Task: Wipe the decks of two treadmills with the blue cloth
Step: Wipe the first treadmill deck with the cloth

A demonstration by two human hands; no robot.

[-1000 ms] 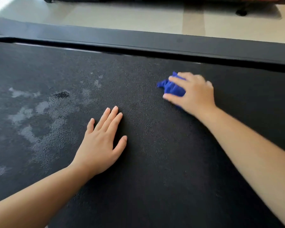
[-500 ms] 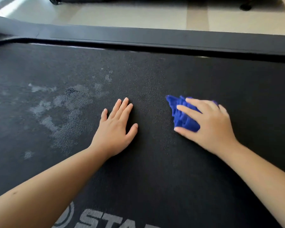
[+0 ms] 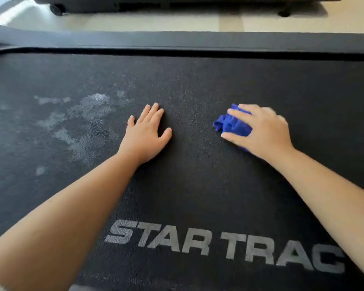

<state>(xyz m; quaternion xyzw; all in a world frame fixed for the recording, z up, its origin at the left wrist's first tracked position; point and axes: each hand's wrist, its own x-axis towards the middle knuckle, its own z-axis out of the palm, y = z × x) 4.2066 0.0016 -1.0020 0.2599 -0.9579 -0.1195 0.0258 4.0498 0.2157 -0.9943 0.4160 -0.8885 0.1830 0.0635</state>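
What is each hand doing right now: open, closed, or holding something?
Left hand: open, flat on the treadmill deck.
Right hand: closed on the blue cloth, pressing it to the deck.

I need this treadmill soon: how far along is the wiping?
Done: the belt looks evenly dark in the middle. In hand: the right hand grips the blue cloth against it; the left hand rests flat. Left: pale smears on the left side; no second deck shows.

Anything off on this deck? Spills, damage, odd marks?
Pale blotchy patches mark the treadmill belt left of the flat left hand; wet residue or wear, cannot tell. The right hand holds the bunched blue cloth to their right, away from them. Nothing else stands out.
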